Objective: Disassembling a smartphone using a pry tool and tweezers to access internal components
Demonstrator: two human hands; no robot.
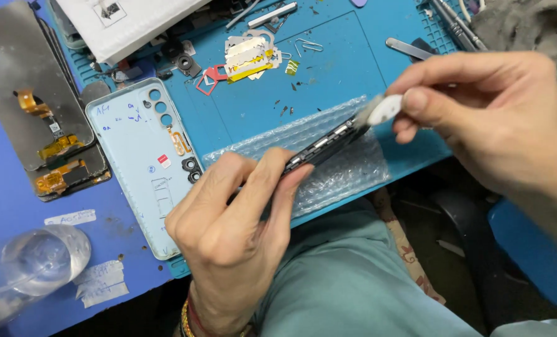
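Just left of the left hand (238,228) lies a pale blue plastic phone back cover (142,163), inner face up, with camera holes along its upper end and small marks on it. Further left of that grip sit two dark display panels with orange flex cables (38,106), stacked on the blue table (7,212). Beyond the fingers, up the blue silicone work mat (328,68), is a heap of small silver and yellow metal shields and red frames (244,62), with scattered tiny screws nearer (nothing lies between the two hands but the phone itself). A clear round plastic bottle (44,259) rests well to the lower left of the grip.

The left hand is clamped on a dark, slim phone body seen edge-on (325,145), thumb on one face and fingers on the other, holding it tilted above a sheet of clear bubble wrap (344,168). Its edge shows black with pale metallic strips.

The right hand (491,125) pinches a small white brush handle (385,108) between thumb and forefinger, its pale bristles touching the phone's far end.
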